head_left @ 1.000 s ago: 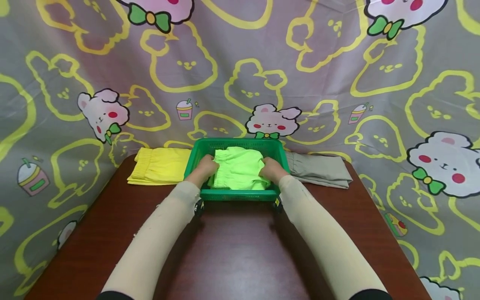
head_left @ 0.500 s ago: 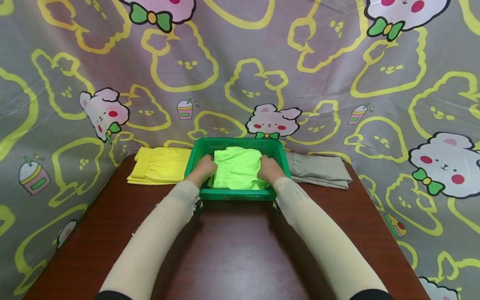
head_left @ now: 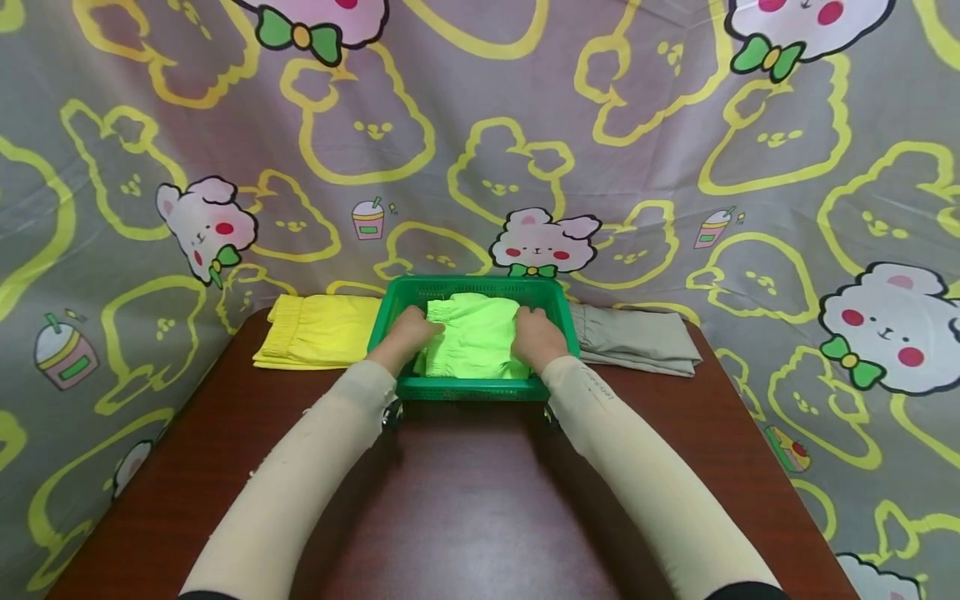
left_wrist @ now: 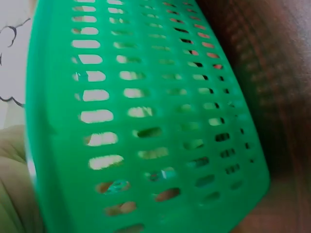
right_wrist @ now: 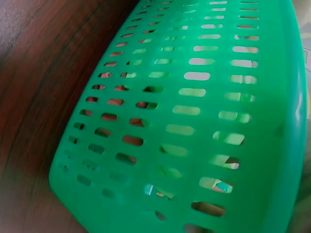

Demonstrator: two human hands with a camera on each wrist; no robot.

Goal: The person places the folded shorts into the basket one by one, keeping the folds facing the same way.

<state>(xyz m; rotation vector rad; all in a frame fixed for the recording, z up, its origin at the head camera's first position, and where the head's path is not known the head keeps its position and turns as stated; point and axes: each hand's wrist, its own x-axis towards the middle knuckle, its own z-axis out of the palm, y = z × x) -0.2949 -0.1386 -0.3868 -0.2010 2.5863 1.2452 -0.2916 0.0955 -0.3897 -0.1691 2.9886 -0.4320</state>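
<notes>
A folded neon-green garment, with a gathered band along its left side, lies inside the green basket. My left hand is at its left edge, thumb on the fabric, the other fingers hidden beside it. On the opposite edge my right hand grips the cloth with curled fingers. In the left wrist view the basket's perforated wall hides most of the work, with part of the left hand behind the rim. The right wrist view shows mostly the other wall.
Folded yellow clothing lies left of the basket, and folded grey clothing lies to its right. Both rest near the back edge of the brown table. A patterned cloth hangs behind.
My right hand has moved left along with the garment's right edge, which now looks narrower. My left hand has shifted slightly, its thumb further over the fabric. The basket stays in place.
</notes>
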